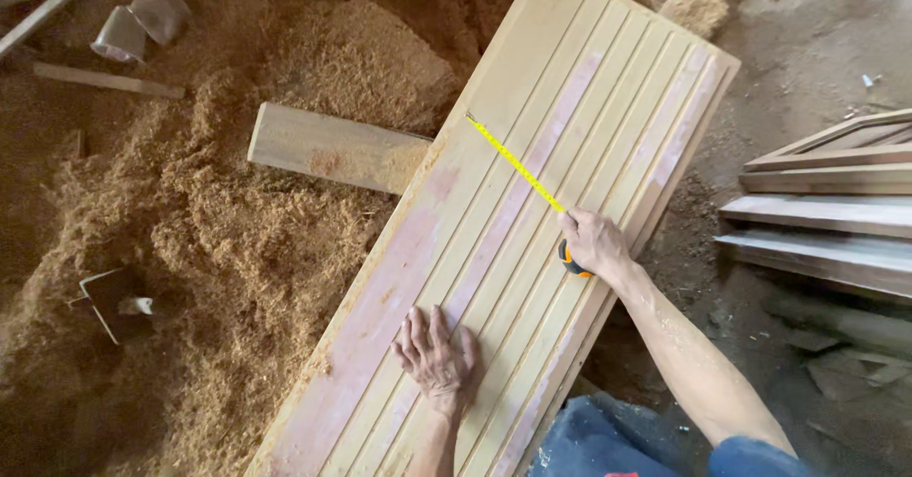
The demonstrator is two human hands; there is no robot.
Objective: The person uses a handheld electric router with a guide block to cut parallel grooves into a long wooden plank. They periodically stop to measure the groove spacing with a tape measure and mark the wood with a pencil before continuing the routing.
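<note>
Grooved wooden panel (532, 249) lies on the ground, long axis running from 7 o'clock to 1 o'clock across the view. Left hand (435, 352) rests flat on the panel at 6 o'clock, palm down, fingers spread and pointing toward 12, holding nothing. Right hand (594, 241) sits near the panel's 3 o'clock edge, closed around a tape measure (573, 260) with an orange and black case. Yellow tape blade (515, 162) is drawn out from the case toward 10 o'clock, crossing the grooves; its tip reaches the panel's far long edge. Short wooden plank (332, 146) lies in the sawdust pile (209, 220) at 10 o'clock, one end touching or passing under the panel, cannot tell which. Stacked wooden frames (826, 201) lie at 3 o'clock, well apart from the panel
</note>
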